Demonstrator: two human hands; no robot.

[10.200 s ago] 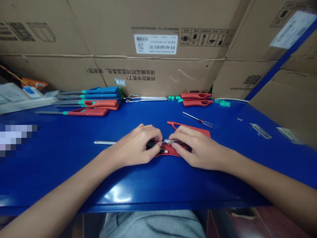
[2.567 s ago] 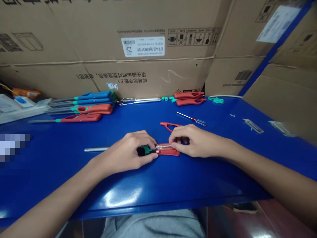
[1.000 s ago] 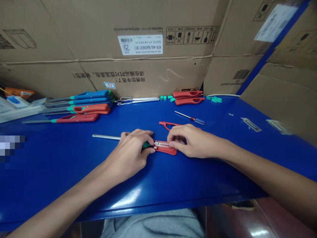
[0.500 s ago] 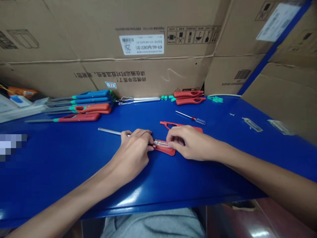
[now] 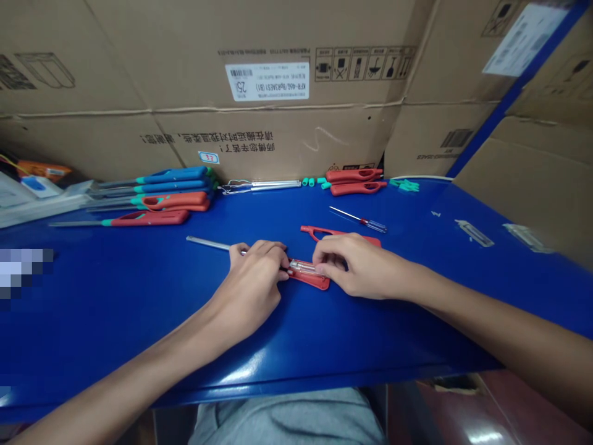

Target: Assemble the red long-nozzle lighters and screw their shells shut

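Observation:
A red lighter handle half (image 5: pixel 311 280) lies on the blue table with its hollow side up. Inside it sits a clear plastic fuel tank (image 5: pixel 303 267). My left hand (image 5: pixel 257 278) is closed over the handle half's left part, its fingers curled and covering what is beneath. A metal tube (image 5: pixel 208 243) sticks out to the left from under that hand. My right hand (image 5: pixel 359 266) pinches at the tank's right end; the fingertips partly hide the contact. Behind the right hand lies another red handle half (image 5: pixel 308 230), partly covered by it.
A screwdriver (image 5: pixel 370 224) lies behind my right hand. Blue lighters (image 5: pixel 173 175) and red lighters (image 5: pixel 171 216) are stacked back left. Metal tubes (image 5: pixel 275 185), red handles (image 5: pixel 356 187) and green parts (image 5: pixel 404 185) line the cardboard (image 5: pixel 278 31). Clear tanks (image 5: pixel 475 233) lie at right.
The view has shifted very slightly. Both hands stay on the handle half and the tank, with no clear movement of the parts.

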